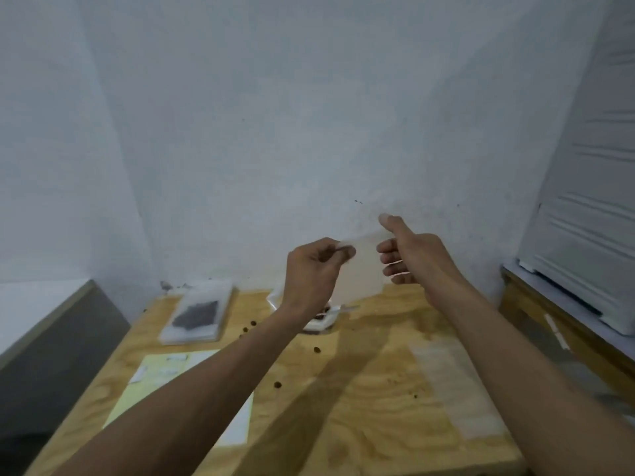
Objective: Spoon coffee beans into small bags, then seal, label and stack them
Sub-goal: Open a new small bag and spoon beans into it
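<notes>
The left hand (314, 269) is raised above the far part of the bench, its fingers curled and its thumb and forefinger pinched on the upper left corner of a small, empty, translucent plastic bag (360, 269). The right hand (410, 254) holds the bag's opposite edge, thumb stretched up and fingers bent behind the film, so the bag hangs upright between the two hands, clear of the light plywood bench (360, 389). Both forearms reach forward from the near corners, converging toward the white wall (275, 132). Below the left wrist sits a white container of dark coffee beans (321, 321), partly hidden. Far left lies a flat clear bag filled with dark coffee beans (197, 316), near the back edge. A pale yellow sheet carrying white labels (165, 372) lies near left, and a stack of empty translucent bags (453, 383) lies along the right side. Loose beans (277, 384) dot the open middle of the bench
</notes>
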Available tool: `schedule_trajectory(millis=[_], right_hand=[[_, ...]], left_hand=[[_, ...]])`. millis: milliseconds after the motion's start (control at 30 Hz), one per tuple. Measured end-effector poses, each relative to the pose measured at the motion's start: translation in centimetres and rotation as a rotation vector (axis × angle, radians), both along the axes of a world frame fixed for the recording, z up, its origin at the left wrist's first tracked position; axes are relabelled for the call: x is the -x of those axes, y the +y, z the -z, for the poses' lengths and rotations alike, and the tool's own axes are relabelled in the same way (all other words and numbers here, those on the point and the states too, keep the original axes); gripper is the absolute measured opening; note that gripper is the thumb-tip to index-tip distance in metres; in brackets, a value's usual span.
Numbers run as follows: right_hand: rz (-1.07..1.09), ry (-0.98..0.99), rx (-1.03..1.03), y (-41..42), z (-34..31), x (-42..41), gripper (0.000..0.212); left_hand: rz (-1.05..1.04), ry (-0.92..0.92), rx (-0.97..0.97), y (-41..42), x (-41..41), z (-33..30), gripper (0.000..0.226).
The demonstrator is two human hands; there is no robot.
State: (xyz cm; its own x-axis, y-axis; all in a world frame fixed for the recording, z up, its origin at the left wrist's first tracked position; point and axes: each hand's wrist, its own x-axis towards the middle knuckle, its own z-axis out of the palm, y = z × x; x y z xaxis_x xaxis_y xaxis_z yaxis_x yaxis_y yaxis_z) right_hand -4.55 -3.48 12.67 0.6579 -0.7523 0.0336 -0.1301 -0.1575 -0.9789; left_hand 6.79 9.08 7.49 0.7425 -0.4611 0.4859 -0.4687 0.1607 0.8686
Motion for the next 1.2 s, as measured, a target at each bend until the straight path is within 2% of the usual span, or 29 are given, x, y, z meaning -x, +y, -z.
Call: schedule_trajectory(millis=[133, 200, 300, 533, 667, 733, 867, 1000, 1067, 1133, 1200], right_hand=[[-0.105, -0.049, -0.095, 1.5, -0.9, -2.4, 0.023], [-0.138, -0.07, -0.128, 2.0, -0.6, -3.3, 0.017], [-0.19, -0.069, -0.098, 3.0, 0.4, -4.7, 0.022], [-0.376, -0.072, 0.033, 4.1, 2.5, -6.7, 0.038], [-0.478, -0.021, 0.088, 3.7, 2.9, -7.2, 0.044], [-0.511, -0.007, 0.097, 3.6, 3.2, -7.5, 0.04], [-0.542, 0.049, 0.1, 3.1, 3.9, -8.4, 0.035], [-0.545, 0.089, 0.129, 3.4, 4.3, -9.3, 0.02], [-0.518, 0.101, 0.159, 3.8, 4.6, -9.7, 0.019], [-0.506, 0.096, 0.148, 3.7, 4.6, -10.1, 0.022], [-0.521, 0.073, 0.075, 3.2, 4.5, -10.4, 0.016]], left_hand=[[-0.06, -0.127, -0.065, 2.7, -1.1, -0.9, 0.009], [-0.043, -0.132, -0.153, 4.1, -1.7, -1.1, 0.022], [0.015, -0.061, -0.269, 5.6, -1.9, -1.2, 0.043], [0.07, 0.134, -0.276, 6.4, -2.3, -1.3, 0.027], [0.083, 0.27, -0.282, 6.8, -3.3, -1.2, 0.032], [0.025, 0.223, -0.299, 6.6, -4.0, -0.8, 0.033], [-0.158, 0.008, -0.402, 5.6, -5.1, 0.4, 0.038], [-0.315, -0.001, -0.392, 5.3, -6.4, 0.8, 0.043], [-0.368, 0.023, -0.369, 5.5, -7.0, 0.6, 0.045], [-0.331, -0.002, -0.362, 5.8, -7.3, 0.3, 0.04], [-0.153, 0.0, -0.415, 6.5, -6.9, -0.2, 0.03]])
